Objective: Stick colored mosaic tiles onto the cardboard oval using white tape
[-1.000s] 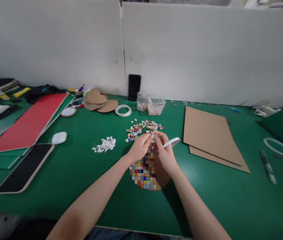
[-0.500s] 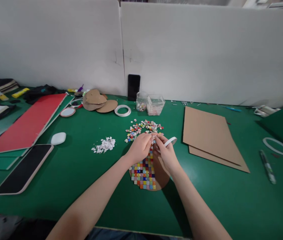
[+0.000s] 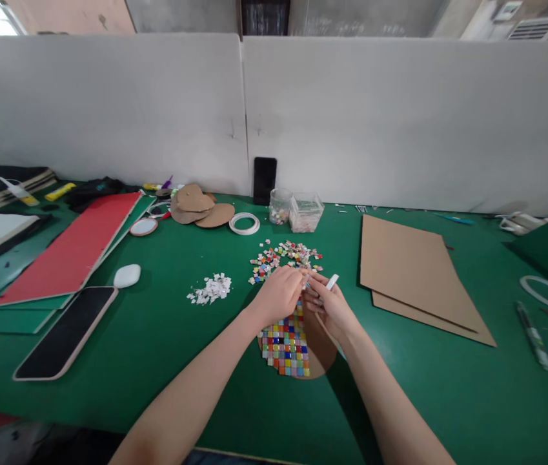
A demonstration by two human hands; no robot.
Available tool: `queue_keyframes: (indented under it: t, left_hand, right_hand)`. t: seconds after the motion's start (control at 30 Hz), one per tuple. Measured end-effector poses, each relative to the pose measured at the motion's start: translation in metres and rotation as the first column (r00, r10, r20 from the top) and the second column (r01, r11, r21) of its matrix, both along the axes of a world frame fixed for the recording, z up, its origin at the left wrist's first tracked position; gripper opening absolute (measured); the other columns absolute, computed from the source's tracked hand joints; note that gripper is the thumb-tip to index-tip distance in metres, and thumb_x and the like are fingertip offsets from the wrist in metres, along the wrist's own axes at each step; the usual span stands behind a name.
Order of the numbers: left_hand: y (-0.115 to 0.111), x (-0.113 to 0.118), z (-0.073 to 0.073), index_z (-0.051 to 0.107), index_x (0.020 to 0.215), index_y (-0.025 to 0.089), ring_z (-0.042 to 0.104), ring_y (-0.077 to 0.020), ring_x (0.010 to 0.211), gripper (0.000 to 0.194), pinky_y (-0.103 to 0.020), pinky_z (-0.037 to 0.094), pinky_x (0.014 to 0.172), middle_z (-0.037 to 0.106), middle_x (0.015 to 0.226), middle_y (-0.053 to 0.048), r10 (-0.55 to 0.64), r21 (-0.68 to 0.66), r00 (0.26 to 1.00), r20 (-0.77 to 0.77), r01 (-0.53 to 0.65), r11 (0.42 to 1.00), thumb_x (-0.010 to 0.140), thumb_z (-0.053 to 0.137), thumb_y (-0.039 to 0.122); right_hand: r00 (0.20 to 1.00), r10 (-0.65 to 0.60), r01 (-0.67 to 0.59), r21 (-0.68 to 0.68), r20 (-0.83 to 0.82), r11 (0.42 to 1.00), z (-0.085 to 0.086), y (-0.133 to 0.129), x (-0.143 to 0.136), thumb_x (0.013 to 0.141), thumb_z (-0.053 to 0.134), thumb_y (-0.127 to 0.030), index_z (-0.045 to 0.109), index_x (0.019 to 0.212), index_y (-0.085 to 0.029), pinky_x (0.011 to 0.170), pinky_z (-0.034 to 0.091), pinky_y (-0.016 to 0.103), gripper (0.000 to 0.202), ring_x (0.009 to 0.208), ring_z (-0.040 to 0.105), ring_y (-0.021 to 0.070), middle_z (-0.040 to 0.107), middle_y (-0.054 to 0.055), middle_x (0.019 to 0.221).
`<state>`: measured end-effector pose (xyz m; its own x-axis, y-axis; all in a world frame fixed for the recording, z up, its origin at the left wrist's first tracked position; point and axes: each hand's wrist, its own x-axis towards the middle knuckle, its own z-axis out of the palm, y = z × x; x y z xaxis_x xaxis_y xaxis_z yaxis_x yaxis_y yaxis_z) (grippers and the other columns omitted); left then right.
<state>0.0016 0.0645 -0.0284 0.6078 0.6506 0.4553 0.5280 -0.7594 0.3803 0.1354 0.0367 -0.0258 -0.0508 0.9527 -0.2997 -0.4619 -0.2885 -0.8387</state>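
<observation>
Both hands meet above a round cardboard piece [image 3: 321, 352], its left part covered in rows of small coloured mosaic tiles [image 3: 284, 349] and its right part bare brown. My right hand [image 3: 335, 313] is closed on a roll of white tape [image 3: 332, 281], whose edge sticks up beyond the fingers. My left hand [image 3: 279, 296] is closed in a pinch right against the right fingertips. What sits between its fingers is too small and covered to make out. Just beyond the hands lies a scatter of loose tiles [image 3: 297, 253].
White paper scraps [image 3: 210, 289] lie left of the hands. Clear containers [image 3: 306, 213], another tape roll [image 3: 244, 223] and cardboard discs [image 3: 215, 215] stand farther back. Cardboard sheets [image 3: 414, 271] are to the right; a large phone [image 3: 66, 332] and a white case [image 3: 127, 276] to the left.
The camera view has tilted up slightly, so everything sits lower and farther right. The tape roll in my right hand has turned and now shows more edge-on. Both hands stay together.
</observation>
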Motion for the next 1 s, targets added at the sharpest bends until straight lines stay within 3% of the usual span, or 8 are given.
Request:
queue_keyframes:
  t: [0.17,0.33,0.7,0.83,1.0]
  left_hand:
    - [-0.001,0.000,0.000,0.047,0.078,0.016,0.048,-0.0214,0.077,0.029,-0.036,0.040,0.071,0.055,0.078,-0.009,0.019,0.087,0.999,-0.043,-0.015,0.996,0.091,0.021,0.019]
    - [-0.001,0.000,0.002,0.047,0.077,0.016,0.048,-0.0209,0.076,0.028,-0.036,0.041,0.071,0.055,0.078,-0.009,0.041,0.109,0.998,-0.053,-0.035,0.993,0.091,0.022,0.018]
    - [-0.003,-0.002,0.004,0.047,0.082,0.016,0.049,-0.0198,0.079,0.020,-0.033,0.041,0.072,0.056,0.082,-0.008,0.014,0.136,0.999,0.043,-0.020,0.991,0.089,0.028,0.014]
    - [-0.004,-0.004,0.008,0.047,0.081,0.015,0.047,-0.0189,0.076,0.021,-0.032,0.041,0.071,0.055,0.081,-0.007,0.015,0.156,0.999,0.043,-0.021,0.988,0.089,0.027,0.014]
    - [-0.006,-0.006,0.015,0.042,0.073,0.018,0.044,-0.0174,0.070,0.024,-0.031,0.040,0.064,0.050,0.072,-0.005,0.013,0.150,0.993,0.114,-0.031,0.988,0.089,0.025,0.015]
  right_hand:
    - [0.999,-0.016,0.014,0.025,0.044,1.000,0.004,-0.001,0.000,0.061,0.072,-0.034,0.063,0.084,-0.017,0.034,0.015,0.017,0.030,0.037,0.026,0.0043,0.033,-0.009,0.046]
    - [0.999,-0.018,0.019,0.010,-0.032,1.000,0.004,-0.001,-0.001,0.060,0.075,-0.030,0.062,0.076,-0.016,0.034,0.016,0.015,0.024,0.038,0.022,0.0029,0.030,-0.009,0.046]
    - [0.984,-0.020,0.014,-0.039,-0.177,0.999,0.006,-0.001,-0.004,0.056,0.079,-0.025,0.053,0.059,-0.015,0.031,0.016,0.014,0.028,0.038,0.019,0.0015,0.031,-0.009,0.046]
    - [0.985,-0.018,0.010,-0.051,-0.171,0.999,0.009,-0.002,-0.005,0.057,0.079,-0.025,0.052,0.059,-0.014,0.031,0.017,0.012,0.030,0.037,0.022,0.0005,0.033,-0.009,0.045]
    - [0.952,-0.045,0.043,-0.015,-0.301,0.999,0.010,-0.004,-0.012,0.057,0.079,-0.023,0.053,0.062,-0.015,0.030,0.017,0.011,0.028,0.035,0.021,-0.0004,0.032,-0.010,0.046]
